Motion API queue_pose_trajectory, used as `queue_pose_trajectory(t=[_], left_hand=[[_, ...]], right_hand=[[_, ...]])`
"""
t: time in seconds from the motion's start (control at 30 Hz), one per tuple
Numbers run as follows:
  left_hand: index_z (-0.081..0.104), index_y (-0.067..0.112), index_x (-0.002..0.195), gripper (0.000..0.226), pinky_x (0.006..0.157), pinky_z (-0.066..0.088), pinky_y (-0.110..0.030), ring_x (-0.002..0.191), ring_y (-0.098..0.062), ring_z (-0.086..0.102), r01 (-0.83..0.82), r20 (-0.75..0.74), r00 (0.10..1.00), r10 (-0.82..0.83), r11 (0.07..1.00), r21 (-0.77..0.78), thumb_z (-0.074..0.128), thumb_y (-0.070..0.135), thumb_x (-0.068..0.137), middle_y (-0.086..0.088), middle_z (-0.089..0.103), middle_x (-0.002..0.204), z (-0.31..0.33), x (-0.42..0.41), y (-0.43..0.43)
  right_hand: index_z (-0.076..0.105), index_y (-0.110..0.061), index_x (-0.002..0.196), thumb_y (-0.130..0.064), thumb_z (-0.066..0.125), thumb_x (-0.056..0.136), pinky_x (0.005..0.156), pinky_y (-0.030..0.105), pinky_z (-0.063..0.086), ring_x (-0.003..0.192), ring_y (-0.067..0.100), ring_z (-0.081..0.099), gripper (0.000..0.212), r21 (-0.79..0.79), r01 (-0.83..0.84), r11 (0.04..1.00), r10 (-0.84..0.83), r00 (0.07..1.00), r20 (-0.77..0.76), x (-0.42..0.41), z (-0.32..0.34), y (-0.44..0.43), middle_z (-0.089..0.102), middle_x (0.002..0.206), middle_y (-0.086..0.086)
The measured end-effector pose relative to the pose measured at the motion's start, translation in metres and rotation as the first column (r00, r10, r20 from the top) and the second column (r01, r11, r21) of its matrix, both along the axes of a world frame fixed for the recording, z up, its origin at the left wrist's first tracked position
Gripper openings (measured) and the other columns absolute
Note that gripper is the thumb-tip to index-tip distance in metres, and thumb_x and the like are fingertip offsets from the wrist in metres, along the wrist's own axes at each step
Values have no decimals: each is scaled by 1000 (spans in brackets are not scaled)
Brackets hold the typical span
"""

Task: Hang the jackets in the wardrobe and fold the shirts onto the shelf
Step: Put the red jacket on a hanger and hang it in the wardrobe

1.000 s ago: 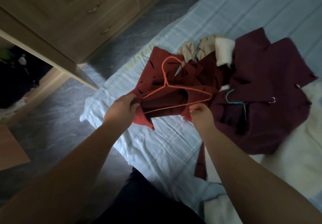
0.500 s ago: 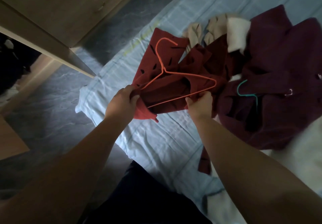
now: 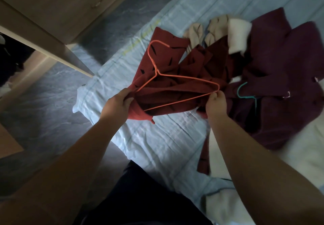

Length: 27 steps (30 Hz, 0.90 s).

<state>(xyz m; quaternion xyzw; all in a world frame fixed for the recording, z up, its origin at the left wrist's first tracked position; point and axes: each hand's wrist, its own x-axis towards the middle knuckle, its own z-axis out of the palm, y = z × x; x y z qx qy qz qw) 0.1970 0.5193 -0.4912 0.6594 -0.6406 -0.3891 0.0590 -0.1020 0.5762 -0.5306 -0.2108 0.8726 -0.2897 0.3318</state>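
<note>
A rust-red garment with black dashes (image 3: 177,91) lies bunched on the light blue bed sheet (image 3: 157,142). An orange wire hanger (image 3: 175,79) rests on top of it. My left hand (image 3: 117,105) grips the garment's left edge together with the hanger's left end. My right hand (image 3: 216,103) pinches the hanger's right end and the cloth beneath it. To the right lies a dark maroon jacket (image 3: 280,91) with a teal hanger (image 3: 245,93) on it.
Beige and white clothes (image 3: 222,32) lie behind the red garment. A wooden wardrobe with drawers (image 3: 52,9) stands at the upper left, its open door edge (image 3: 57,56) jutting toward the bed. Grey floor (image 3: 43,116) runs between them. White bedding (image 3: 298,154) is at the right.
The view has shifted a little. My right hand slid right along the hanger to its right end, and the red garment is spread slightly wider between both hands.
</note>
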Motion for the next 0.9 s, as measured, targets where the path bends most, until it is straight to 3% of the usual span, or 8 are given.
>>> queue_pose_trajectory(t=[0.13,0.27,0.37,0.47,0.5,0.63,0.77,0.9], left_hand=[[61,27,128,32,77,35,-23,88,-10,51,10,-10,1000,-10,999,-40,49,16,99,11,59,96,9,-5,-1],[66,23,120,29,77,33,-20,89,-8,49,21,-16,1000,-23,996,-91,52,13,97,12,60,97,17,-12,-4],[68,20,117,29,70,31,-9,87,-4,48,59,-31,997,-64,989,-136,53,9,95,8,63,99,22,-14,-7],[69,20,117,30,72,31,-12,87,-3,47,76,-23,996,-81,984,-159,53,8,95,3,68,104,25,-15,-7],[69,20,117,30,73,32,-14,88,-3,48,67,-19,997,-71,985,-158,52,9,95,2,68,105,25,-15,-7],[67,24,118,29,78,36,-22,91,-7,52,63,-14,998,-66,989,-133,52,13,95,3,69,107,24,-25,-5],[64,23,123,30,81,43,-29,99,-22,60,101,0,995,-102,987,-123,54,18,96,-2,69,112,19,-42,3],[61,24,125,29,87,49,-39,104,-28,62,86,15,996,-85,994,-75,55,24,97,-4,69,115,14,-46,5]], right_hand=[[65,-2,105,-20,45,95,88,35,46,95,25,59,28,-56,31,998,-30,999,33,-32,14,1,67,101,16],[64,-17,80,-21,53,94,83,36,50,83,18,58,19,-112,126,986,-121,991,56,-51,26,-4,65,81,4],[71,-10,97,-25,54,92,89,33,49,90,19,62,23,-186,146,972,-149,989,-1,-53,34,-6,70,94,9],[71,-9,102,-18,52,97,76,8,44,88,14,60,22,-216,111,970,-130,988,-79,-42,42,-6,68,97,4],[70,-13,98,-20,51,98,73,8,43,84,13,60,20,-223,92,970,-114,990,-87,-34,45,-6,68,95,3],[73,-20,100,-40,49,89,89,42,54,92,21,68,33,-223,20,975,-43,994,-101,-9,38,2,72,97,3],[64,-14,115,-17,61,92,92,28,48,100,17,64,23,-236,-109,966,97,993,-63,36,37,16,69,106,1],[61,-19,117,-20,63,89,92,32,48,98,20,63,28,-92,-285,954,290,956,49,55,24,26,68,105,2]])
